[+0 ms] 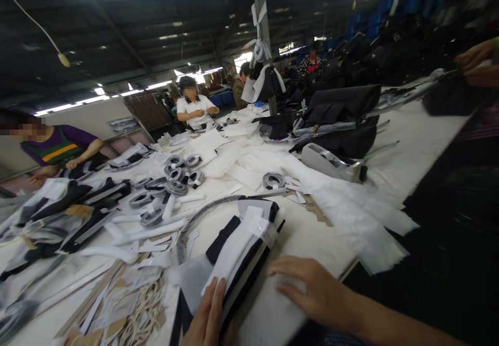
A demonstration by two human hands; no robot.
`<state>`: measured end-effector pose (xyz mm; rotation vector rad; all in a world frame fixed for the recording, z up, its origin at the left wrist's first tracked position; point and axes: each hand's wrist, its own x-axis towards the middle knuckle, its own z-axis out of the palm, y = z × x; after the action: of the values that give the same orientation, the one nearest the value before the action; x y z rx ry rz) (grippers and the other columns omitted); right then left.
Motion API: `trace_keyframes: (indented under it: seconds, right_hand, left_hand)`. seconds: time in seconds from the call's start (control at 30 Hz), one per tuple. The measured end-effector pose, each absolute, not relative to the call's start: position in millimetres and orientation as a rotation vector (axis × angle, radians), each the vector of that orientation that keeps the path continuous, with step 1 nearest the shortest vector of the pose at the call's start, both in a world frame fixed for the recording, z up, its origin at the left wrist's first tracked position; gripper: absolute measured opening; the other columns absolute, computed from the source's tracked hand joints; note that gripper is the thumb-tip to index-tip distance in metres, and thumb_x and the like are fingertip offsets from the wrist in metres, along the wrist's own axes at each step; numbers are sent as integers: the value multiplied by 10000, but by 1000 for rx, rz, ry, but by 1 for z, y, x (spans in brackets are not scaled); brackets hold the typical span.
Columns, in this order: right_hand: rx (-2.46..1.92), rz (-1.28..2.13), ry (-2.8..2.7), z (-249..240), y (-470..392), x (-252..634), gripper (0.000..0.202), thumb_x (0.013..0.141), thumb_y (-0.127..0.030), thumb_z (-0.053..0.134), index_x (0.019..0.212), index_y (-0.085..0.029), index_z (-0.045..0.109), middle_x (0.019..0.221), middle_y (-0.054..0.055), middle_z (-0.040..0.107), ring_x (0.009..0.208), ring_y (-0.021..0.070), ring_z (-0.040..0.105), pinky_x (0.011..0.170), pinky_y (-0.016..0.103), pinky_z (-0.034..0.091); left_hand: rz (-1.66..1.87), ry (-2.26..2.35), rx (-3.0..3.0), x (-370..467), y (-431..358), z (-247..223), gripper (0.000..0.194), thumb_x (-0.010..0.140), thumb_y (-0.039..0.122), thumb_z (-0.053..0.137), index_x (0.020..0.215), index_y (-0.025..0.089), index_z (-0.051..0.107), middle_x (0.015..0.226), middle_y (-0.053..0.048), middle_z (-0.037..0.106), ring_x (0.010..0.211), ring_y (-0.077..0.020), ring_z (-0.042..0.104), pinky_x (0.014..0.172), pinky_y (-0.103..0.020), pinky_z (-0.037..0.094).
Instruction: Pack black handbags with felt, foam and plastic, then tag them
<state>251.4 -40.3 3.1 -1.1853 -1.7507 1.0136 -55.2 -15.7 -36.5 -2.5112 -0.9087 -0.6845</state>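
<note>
A folded black fabric bundle (224, 239), with a white padding strip (234, 252) and clear plastic on it, lies slanting on the table before me. My left hand (206, 312) is at its near end, two fingers stretched along the white strip, with a bit of skin dimly visible on the right side; it seems to hold the bundle there. My right hand (312, 289) hovers over or rests at the table edge to the right, apart from the bundle, fingers loosely curved and thumb apart, with nothing in it. A plastic-wrapped grey strap (187, 226) curves behind the bundle.
Several coiled grey straps (177, 174) sit mid-table. Tangled cords (144, 309) and card pieces lie at the lower left. White sheeting (343, 205) hangs over the right edge. Black bags (339, 112) stand beyond. Co-workers (195, 104) work around the table; another person's hands (481, 62) show at right.
</note>
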Motion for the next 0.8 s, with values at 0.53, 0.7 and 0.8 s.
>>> trace_keyframes:
  seconds: [0.53, 0.7, 0.8]
  right_hand:
    - [-1664, -609, -2169, -20, 23, 446, 289, 975, -202, 479, 938, -265, 759, 1308, 19, 664, 1349, 286, 480, 1149, 551, 273]
    - [-1785, -612, -2114, -18, 32, 443, 325, 895, -289, 667, 1217, -264, 700, 1486, 112, 503, 1412, 371, 379, 1126, 632, 253]
    - [-1767, -566, -2131, -21, 37, 444, 166, 898, -252, 662, 1007, -284, 783, 1448, 115, 543, 1384, 379, 421, 1098, 638, 294]
  left_hand:
    - [-845, -1253, -2448, -35, -18, -30, 673, 967, 166, 472, 1575, 279, 209, 1387, -31, 613, 1128, -188, 680, 1007, -266, 525]
    - [-822, -1153, -2464, -43, -12, -33, 685, 955, 190, 496, 1576, 240, 211, 1362, -53, 631, 1104, -187, 694, 941, -251, 565]
    - [-853, -1104, -2478, -44, -9, -38, 689, 956, 184, 501, 1577, 237, 208, 1337, -57, 648, 1122, -183, 685, 950, -250, 561]
